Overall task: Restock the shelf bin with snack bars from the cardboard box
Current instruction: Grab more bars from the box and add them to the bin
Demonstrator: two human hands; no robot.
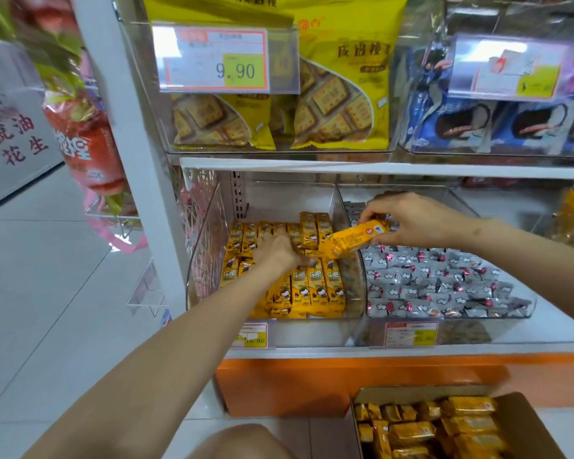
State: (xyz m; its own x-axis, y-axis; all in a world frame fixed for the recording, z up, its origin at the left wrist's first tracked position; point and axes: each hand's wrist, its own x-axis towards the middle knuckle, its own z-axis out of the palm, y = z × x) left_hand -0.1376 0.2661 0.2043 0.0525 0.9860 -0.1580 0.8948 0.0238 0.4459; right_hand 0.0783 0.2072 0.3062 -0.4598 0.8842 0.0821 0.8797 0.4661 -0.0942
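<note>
Left hand: the left hand (277, 251) lies flat on the rows of yellow bars (315, 288) already in the bin, its fingers straight and spread, pressing rather than gripping.
Right hand: the right hand (411, 220) pinches one yellow foil-wrapped snack bar (355, 238) at its far end, fingers and thumb clamped on the wrapper.
Held bar: tilted, with its lower end pointing down and left, just above the packed rows at the bin's right side (contact with them cannot be told).
Bin: the clear plastic shelf bin (209, 233) sits on the lower shelf and is largely filled, with bare space at the back.
Supply: the brown cardboard box (527, 422) stands on the floor, lower right, holding many more such bars.
Neighbour: a clear bin of grey-wrapped sweets (444, 279) sits directly beside the target bin's right wall.
Step (judged): the bar is being slotted into the rows that the left hand steadies.
Risk, misplacement: the bar hangs close to the shared wall, so an early release could drop it among the sweets.
Risk, disorder: forcing the tilted bar in could topple the upright rows if the left hand lifts.
Risk, slip: the foil is slick and the end pinch is narrow.
</note>
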